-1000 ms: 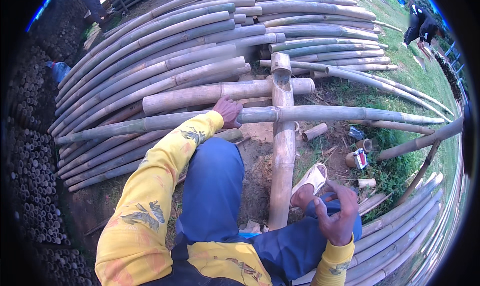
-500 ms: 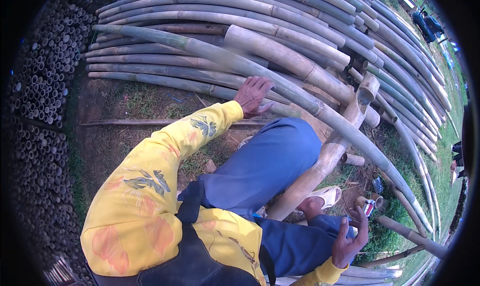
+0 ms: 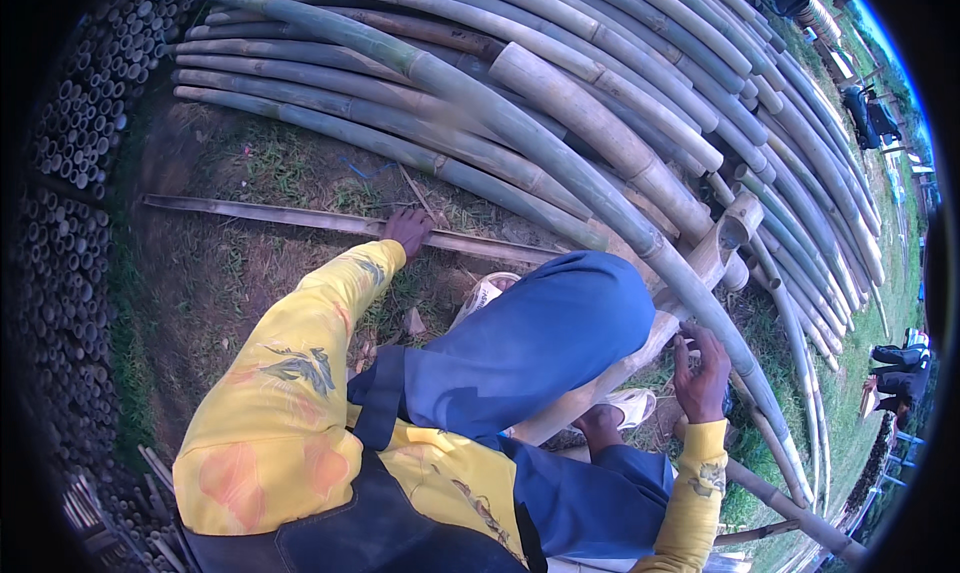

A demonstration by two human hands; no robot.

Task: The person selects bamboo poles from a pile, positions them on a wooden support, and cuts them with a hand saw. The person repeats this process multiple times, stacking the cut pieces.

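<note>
My left hand (image 3: pixel 408 231) is on a long split bamboo strip (image 3: pixel 255 210) that lies on the ground, its fingers wrapped over the strip's edge. My right hand (image 3: pixel 702 373) is raised beside a thick bamboo post (image 3: pixel 640 351); its fingers are half bent and apart, with nothing seen in them. A long green-grey bamboo pole (image 3: pixel 560 163) slants across, resting over the post near its forked top (image 3: pixel 740 218). My right fingertips are close to this pole and the post; whether they touch is unclear.
Many bamboo poles (image 3: pixel 330 93) lie stacked beyond me. Cut bamboo ends (image 3: pixel 75 263) are piled at the far left. A thick pale pole (image 3: pixel 590 123) lies over the stack. Another person (image 3: pixel 900 373) is at the far right.
My left hand has moved from beside the long pole down and left onto the split strip. My right hand has risen toward the post. The view has shifted slightly.
</note>
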